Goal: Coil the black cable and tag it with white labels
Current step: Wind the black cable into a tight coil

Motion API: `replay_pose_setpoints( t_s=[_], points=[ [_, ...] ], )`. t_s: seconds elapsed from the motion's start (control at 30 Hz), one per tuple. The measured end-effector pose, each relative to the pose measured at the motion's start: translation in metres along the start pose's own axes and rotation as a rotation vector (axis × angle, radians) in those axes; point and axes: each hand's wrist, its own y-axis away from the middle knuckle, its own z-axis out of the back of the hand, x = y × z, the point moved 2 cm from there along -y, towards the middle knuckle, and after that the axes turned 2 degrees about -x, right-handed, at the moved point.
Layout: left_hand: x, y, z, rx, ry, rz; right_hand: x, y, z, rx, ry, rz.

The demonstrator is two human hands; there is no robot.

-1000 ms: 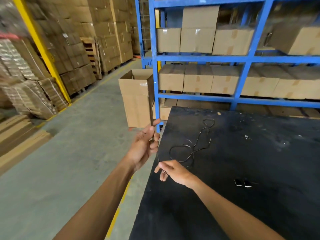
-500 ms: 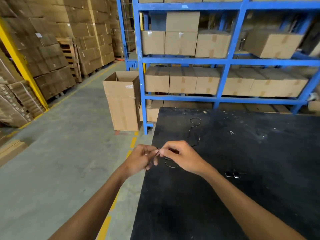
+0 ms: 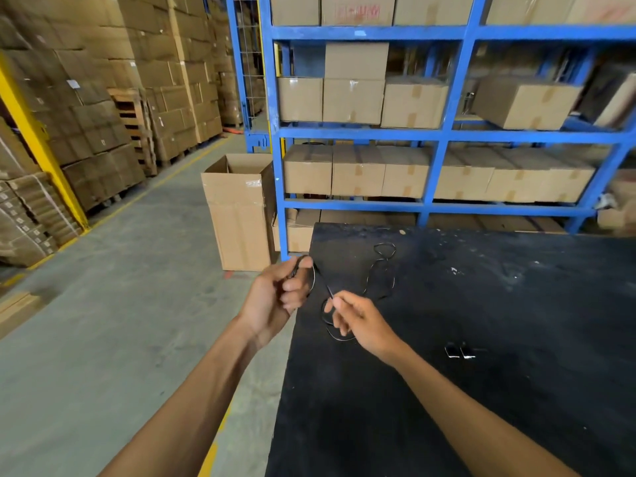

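A thin black cable point(image 3: 381, 273) lies in loose loops on the black table point(image 3: 481, 390) near its far left corner. My left hand point(image 3: 277, 297) hovers at the table's left edge and grips a small loop of the cable between thumb and fingers. From there a taut stretch of cable runs down to my right hand point(image 3: 359, 323), which pinches it above the table. More loops hang under my right hand. Two small white labels point(image 3: 459, 352) lie on the table to the right of my right hand.
An open cardboard box point(image 3: 237, 215) stands on the concrete floor beside the table's far left corner. Blue shelving point(image 3: 437, 136) loaded with boxes runs right behind the table. Stacked cartons on pallets point(image 3: 103, 132) line the left side of the aisle.
My hands, touching half a second ago, have drawn apart. The left hand now holds a small loop of cable, and the right hand has slid lower along the cable.
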Motion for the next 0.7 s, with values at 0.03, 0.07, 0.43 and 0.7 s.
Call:
replay_pose_setpoints(
  t_s=[0.03,0.07,0.43,0.7],
  points=[
    [-0.004,-0.003,-0.002,0.001,0.014,-0.062,-0.005,0.007,-0.009,0.077,0.001,-0.038],
    [-0.008,-0.006,-0.004,-0.008,0.015,-0.131,-0.008,0.014,-0.018,0.164,0.014,-0.065],
    [0.004,-0.014,0.023,-0.129,-1.276,-0.272,0.052,0.037,0.008,0.208,0.099,0.146],
    [0.022,0.006,0.002,0.135,-0.413,0.177,0.062,0.000,0.058,-0.218,0.094,0.171]
  ],
)
